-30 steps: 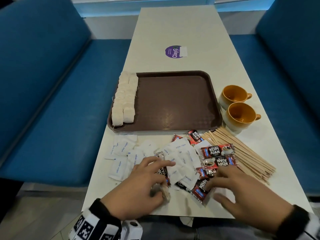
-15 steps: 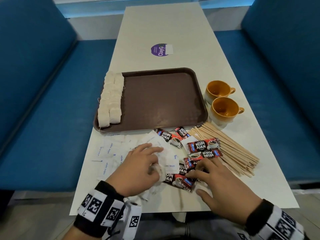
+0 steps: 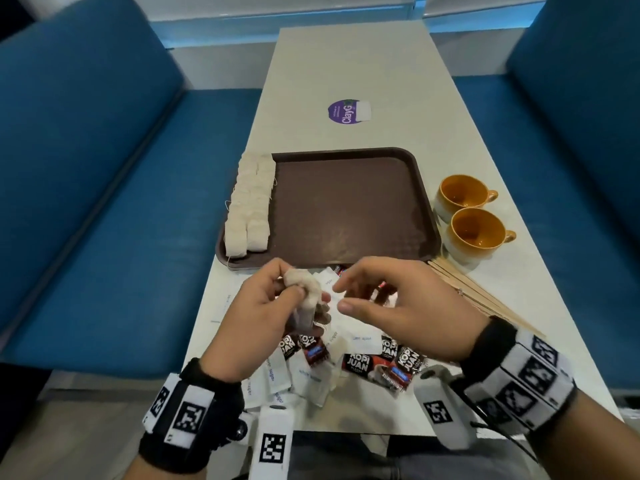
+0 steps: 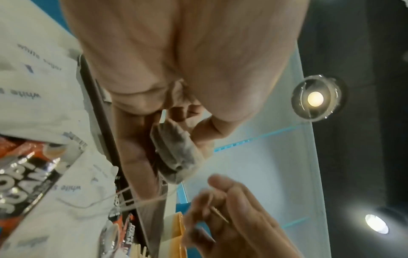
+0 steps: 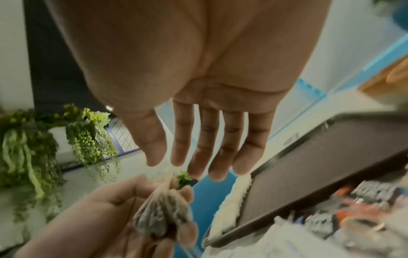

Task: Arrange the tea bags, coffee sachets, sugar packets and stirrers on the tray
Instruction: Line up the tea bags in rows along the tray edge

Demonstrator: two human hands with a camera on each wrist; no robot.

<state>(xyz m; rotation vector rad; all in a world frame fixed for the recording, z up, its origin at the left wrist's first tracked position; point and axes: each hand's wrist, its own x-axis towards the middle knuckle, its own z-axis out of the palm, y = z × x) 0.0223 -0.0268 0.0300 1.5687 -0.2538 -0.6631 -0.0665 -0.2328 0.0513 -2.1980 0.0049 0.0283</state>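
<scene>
My left hand [image 3: 308,299] is raised above the pile and grips a crumpled bunch of tea bags [image 3: 301,277], also seen as grey-brown tea bags [image 4: 174,148] between its fingers. My right hand [image 3: 343,297] hovers just right of them, fingers straight and holding nothing. In the right wrist view its thumb and forefinger tips [image 5: 154,157] are close above the top of the tea bags [image 5: 163,214]. The brown tray [image 3: 346,209] holds two rows of tea bags [image 3: 249,202] along its left side. Sugar packets [image 3: 311,375], coffee sachets [image 3: 360,365] and wooden stirrers [image 3: 485,292] lie on the table.
Two orange cups [image 3: 464,195] [image 3: 481,230] stand right of the tray, close to the stirrers. A purple sticker [image 3: 348,112] marks the white table [image 3: 346,64] beyond the tray. Blue benches run along both sides. The tray's middle and right parts are bare.
Both hands have lifted off the pile of packets. The left hand has come up with the tea bags, and the right hand has left the sachets and moved toward the left hand.
</scene>
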